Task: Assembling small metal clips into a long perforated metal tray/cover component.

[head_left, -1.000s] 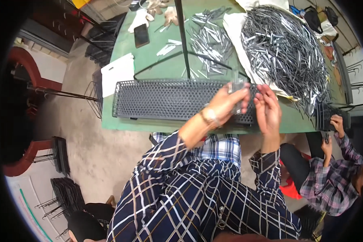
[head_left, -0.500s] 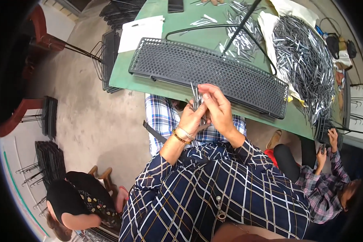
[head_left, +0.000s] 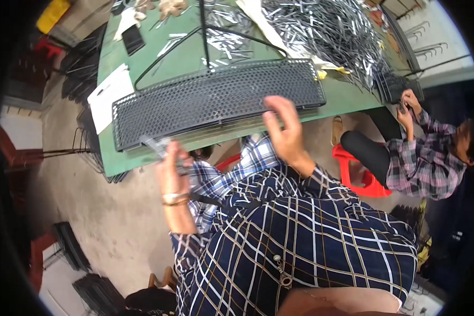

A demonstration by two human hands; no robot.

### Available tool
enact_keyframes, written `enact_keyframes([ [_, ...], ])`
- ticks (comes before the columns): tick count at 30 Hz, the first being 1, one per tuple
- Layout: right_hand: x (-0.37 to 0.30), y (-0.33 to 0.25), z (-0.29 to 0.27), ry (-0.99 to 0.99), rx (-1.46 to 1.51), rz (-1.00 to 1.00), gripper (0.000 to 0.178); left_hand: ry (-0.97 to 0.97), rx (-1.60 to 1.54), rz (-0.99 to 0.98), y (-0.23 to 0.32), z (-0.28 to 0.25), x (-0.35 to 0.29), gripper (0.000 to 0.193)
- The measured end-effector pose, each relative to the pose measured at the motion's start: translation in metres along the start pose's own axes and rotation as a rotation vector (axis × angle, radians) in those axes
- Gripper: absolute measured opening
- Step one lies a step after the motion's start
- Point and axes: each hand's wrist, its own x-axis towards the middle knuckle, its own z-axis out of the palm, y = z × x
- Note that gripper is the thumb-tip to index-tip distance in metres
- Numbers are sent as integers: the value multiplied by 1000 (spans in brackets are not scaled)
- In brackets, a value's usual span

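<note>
In the head view, the left hand (head_left: 174, 171) is closed around a small bunch of grey strips (head_left: 154, 144), which stick out past the fingers toward the far left. It is blurred, so the exact grip is hard to tell. It is by the near left corner of the black tray (head_left: 216, 100); whether the strips touch that corner cannot be told.

The right hand (head_left: 287, 134) is spread, thumb apart from the curved fingers, by the near edge of the tray, right of its middle. Whether it touches that edge cannot be told.

The tray, long and full of holes, lies across the near part of the green bench (head_left: 347, 102). A black stand (head_left: 204, 45) of rod and bent bars is at its far side. Left of the tray is a white paper (head_left: 110, 97); farther off are a dark phone (head_left: 133, 40) and pale gloves (head_left: 126, 22). Loose strips (head_left: 229, 46) lie beyond the tray, and a large heap (head_left: 321, 31) of strips on white cloth (head_left: 263, 26) fills the far right.

At the right, a co-worker (head_left: 421, 152) in a checked shirt sits near a red stool (head_left: 347, 168).
</note>
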Motion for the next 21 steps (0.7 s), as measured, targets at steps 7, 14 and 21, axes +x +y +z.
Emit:
enact_keyframes([
  [7, -11, 115, -74, 392, -231, 306, 29, 402, 141, 419, 50, -130, 35, 24],
  [14, -17, 165, -52, 416, -99, 498, 36, 617, 325, 342, 57, -174, 61, 22],
  [21, -20, 173, -49, 413, -173, 353, 37, 544, 300, 414, 36, -184, 78, 28],
])
